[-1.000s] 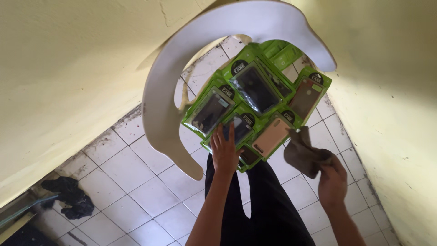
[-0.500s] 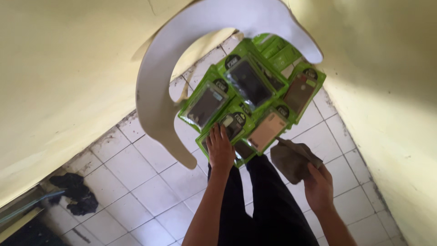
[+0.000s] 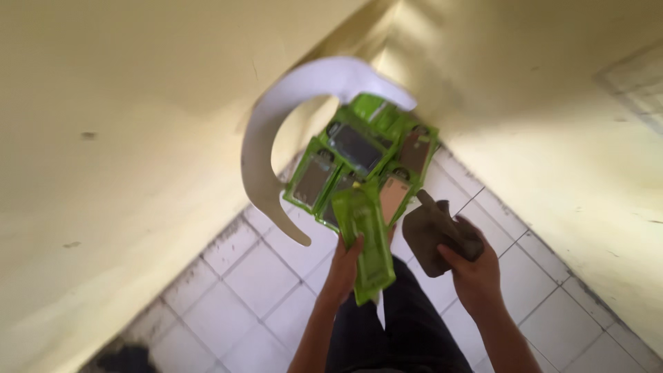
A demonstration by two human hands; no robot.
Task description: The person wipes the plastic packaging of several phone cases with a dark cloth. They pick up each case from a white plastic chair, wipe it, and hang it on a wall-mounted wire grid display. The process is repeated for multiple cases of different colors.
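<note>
Head view, step: left hand [image 3: 343, 271] fingers clamped on flat green plastic packet [image 3: 366, 243], lifted above the pile of green packets [image 3: 359, 155].
Right hand [image 3: 476, 271]: fingers closed around crumpled brown cloth [image 3: 429, 237].
Next move needs: firm packet grip, cloth brought against it.

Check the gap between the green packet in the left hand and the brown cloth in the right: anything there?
Head view: nothing hangs between the green packet and brown cloth; only the person's dark trousers show below.

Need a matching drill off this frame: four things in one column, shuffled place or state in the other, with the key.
1. green packet
2. brown cloth
3. white plastic chair
4. pile of green packets

A. lying on the chair seat
B. gripped in the right hand
C. standing in the corner of the yellow walls
D. lifted in the left hand

Pairs: 1-D, 2-B, 3-C, 4-A
</note>
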